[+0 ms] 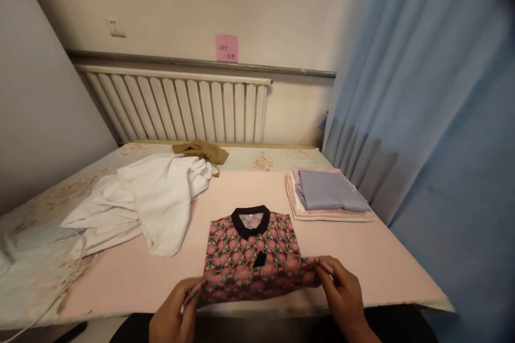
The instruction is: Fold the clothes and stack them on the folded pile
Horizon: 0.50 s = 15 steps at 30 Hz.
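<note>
Two hands grip opposite ends of a floral-print collared shirt (245, 249) at the near edge of a pink-covered table (241, 187). The left hand (176, 308) pinches the lower left corner and the right hand (341, 292) the lower right, well apart, with the near edge raised between them. The black collar (240, 226) lies flat, pointing toward the wall radiator (181, 107). The work appears to be mid-fold: the sides look already squared, and the lower part seems to be on its way up over the body. The next move calls for level corners, a smooth lay toward the collar and a light press, lest the thin-looking fabric crease. To the right sits a stack of folded cloth (332, 193), blue-grey on top; to the left, a rumpled white garment (153, 201) lies near a brown garment (201, 150).
</note>
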### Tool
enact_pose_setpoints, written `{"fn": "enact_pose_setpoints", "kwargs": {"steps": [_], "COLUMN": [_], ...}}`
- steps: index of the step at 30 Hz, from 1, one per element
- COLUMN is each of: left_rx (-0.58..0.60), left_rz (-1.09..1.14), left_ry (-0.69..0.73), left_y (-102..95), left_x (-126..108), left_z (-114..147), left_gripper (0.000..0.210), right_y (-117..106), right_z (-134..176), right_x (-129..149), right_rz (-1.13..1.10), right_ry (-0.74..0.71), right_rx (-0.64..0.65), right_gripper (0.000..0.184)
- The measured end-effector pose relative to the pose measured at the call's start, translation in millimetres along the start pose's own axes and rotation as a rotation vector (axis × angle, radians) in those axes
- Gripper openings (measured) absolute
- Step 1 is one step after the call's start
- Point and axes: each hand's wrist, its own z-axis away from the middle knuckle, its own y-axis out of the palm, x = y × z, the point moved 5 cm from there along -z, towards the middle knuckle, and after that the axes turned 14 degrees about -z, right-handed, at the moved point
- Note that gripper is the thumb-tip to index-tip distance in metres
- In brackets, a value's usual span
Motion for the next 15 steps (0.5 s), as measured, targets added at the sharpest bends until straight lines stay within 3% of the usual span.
{"fn": "enact_pose_setpoints", "kwargs": {"steps": [4, 9, 12, 15], "left_rx": [0.056, 0.277, 0.373, 0.431], "left_rz": [0.004, -0.104, -0.111, -0.112], "left_ry": [-0.220, -0.323, -0.398, -0.463], "left_y": [29.2, 99.1, 137.1, 156.6], "left_x": [4.5, 33.0, 58.7, 78.9], "left_z": [-70.6, -154.5, -175.7, -174.2], "left_gripper": [0.030, 0.031, 0.031, 0.031], "right_y": [28.6, 80.7, 99.8, 102.9], "right_z": [-63.9, -139.0, -156.0, -154.7], "right_x": [-27.9, -93.9, -137.9, -166.2], "right_rz": [-0.013, 0.124, 0.181, 0.222], "right_ry": [0.113, 0.248, 0.339, 0.407], "right_rx": [-0.090, -0.031, 0.023, 0.066], "right_gripper": [0.028, 0.030, 0.025, 0.022]}}
